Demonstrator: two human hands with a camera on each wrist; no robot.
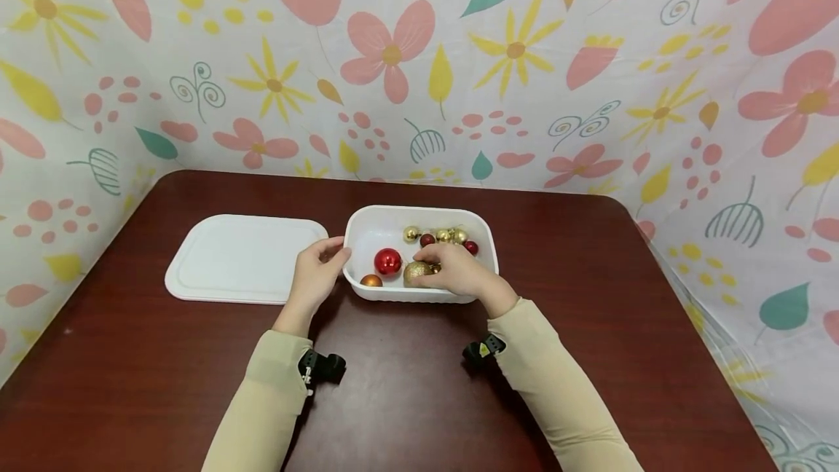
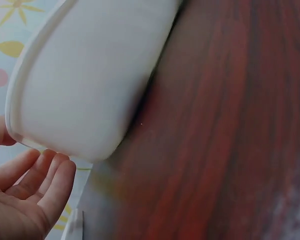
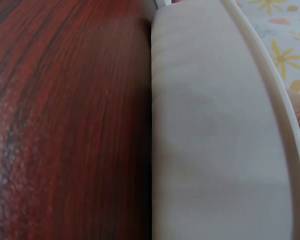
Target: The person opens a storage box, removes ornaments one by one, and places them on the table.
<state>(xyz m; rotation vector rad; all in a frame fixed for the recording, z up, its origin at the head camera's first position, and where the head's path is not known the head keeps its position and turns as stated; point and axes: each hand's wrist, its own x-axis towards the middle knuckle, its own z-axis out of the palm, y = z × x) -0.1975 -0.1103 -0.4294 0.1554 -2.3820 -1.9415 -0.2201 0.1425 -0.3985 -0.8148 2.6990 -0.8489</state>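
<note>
While the fingers of the right hand (image 1: 459,272) curl over a glittery gold ball (image 1: 414,272) and appear to pinch it, the left hand (image 1: 313,275) grips the left end of a white box (image 1: 403,296), with thumb and fingertips at the rim. The gold ball sits inside the box, by the middle of its near wall. Just left of it is a shiny red ball (image 1: 388,261); an orange ball (image 1: 371,281) lies in the near left corner. Small gold balls (image 1: 411,234) and small dark red balls (image 1: 470,247) cluster toward the far right corner.

The step in hand looks like handling the gold ball while the box is steadied. Lifting it would call for a firm pinch and enough height to clear the near rim, without nudging the red ball.

Inside the box, the far left corner offers room. Outside, a white lid (image 1: 236,257) lies flat toward the left edge of the dark wooden table (image 1: 387,392), its right end close to the left hand. Bare tabletop stretches from the box to the right edge and nearer the person.
</note>
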